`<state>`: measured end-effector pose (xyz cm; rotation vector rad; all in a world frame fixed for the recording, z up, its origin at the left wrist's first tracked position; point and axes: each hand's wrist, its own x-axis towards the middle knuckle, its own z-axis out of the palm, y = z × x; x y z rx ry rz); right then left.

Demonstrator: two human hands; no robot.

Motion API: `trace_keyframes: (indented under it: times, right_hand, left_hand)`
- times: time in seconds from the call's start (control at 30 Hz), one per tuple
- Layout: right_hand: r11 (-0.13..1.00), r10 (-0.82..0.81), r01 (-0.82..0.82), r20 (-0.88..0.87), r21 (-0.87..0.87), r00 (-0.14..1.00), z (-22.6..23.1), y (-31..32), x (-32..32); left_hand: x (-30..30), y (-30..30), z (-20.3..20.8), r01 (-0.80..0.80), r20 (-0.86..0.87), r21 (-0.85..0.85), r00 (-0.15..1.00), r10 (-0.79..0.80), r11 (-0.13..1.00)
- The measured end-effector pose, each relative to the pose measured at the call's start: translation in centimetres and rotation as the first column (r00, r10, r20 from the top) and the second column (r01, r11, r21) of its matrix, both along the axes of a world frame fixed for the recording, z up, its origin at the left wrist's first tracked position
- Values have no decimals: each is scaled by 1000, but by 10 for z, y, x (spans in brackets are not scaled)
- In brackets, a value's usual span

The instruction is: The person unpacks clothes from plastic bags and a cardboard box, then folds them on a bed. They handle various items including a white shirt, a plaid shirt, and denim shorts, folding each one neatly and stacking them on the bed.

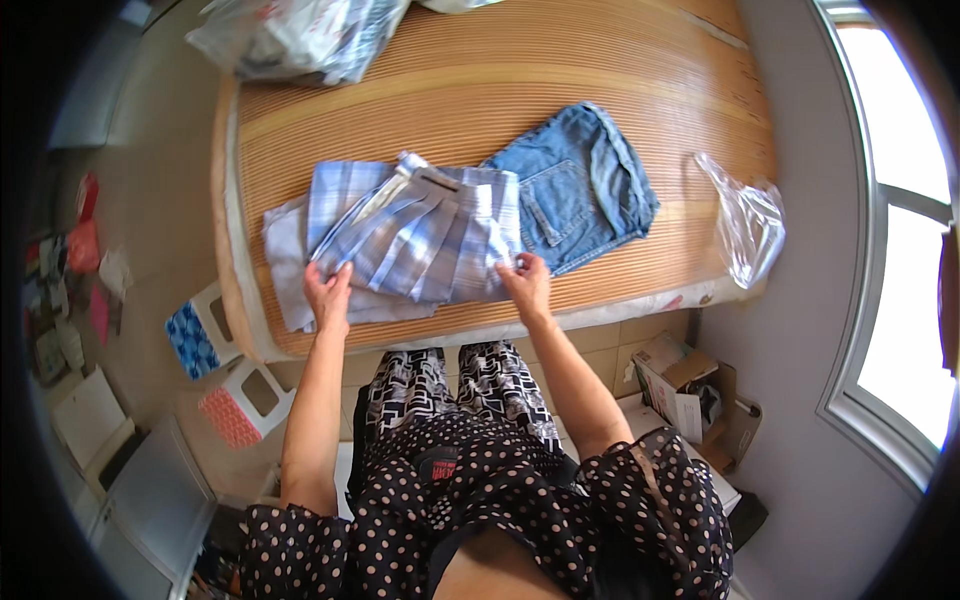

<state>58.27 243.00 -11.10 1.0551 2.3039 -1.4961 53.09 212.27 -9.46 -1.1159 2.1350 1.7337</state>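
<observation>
A blue and white plaid pleated skirt (425, 240) lies on the bed-like wooden surface with its waistband toward the far side. My left hand (328, 298) is closed on its near left edge, thumb and fingers pinching the cloth. At the near right corner, my right hand (527, 285) likewise pinches the skirt. More plaid cloth (340, 185) shows beneath the skirt at the far left. Under that lies a folded pale grey garment (287, 265). Folded blue denim (590, 190) sits just right of the skirt, its near left part covered by it.
A slatted bamboo mat (420, 110) covers the surface. Clear plastic bags (310, 40) stand at the far left, and another clear plastic bag (745, 225) lies at the right edge. Two small stools (248, 402) are on the floor at left; an open cardboard box (690, 390) is near the right wall.
</observation>
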Motion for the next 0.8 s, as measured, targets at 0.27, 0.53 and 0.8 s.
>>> trace_keyframes:
  times: [0.27,0.53,0.8]
  right_hand:
    - [975,193,-207,149,83,970,29,-9,-18]
    - [937,329,-349,-416,28,848,106,13,-91]
    - [905,388,-306,-274,297,880,182,156,-147]
  left_hand:
    - [-31,-21,3,69,122,-123,991,-54,990]
    - [-60,-18,84,90,-161,537,987,-3,839]
    - [-2,103,94,56,-36,742,998,-44,669]
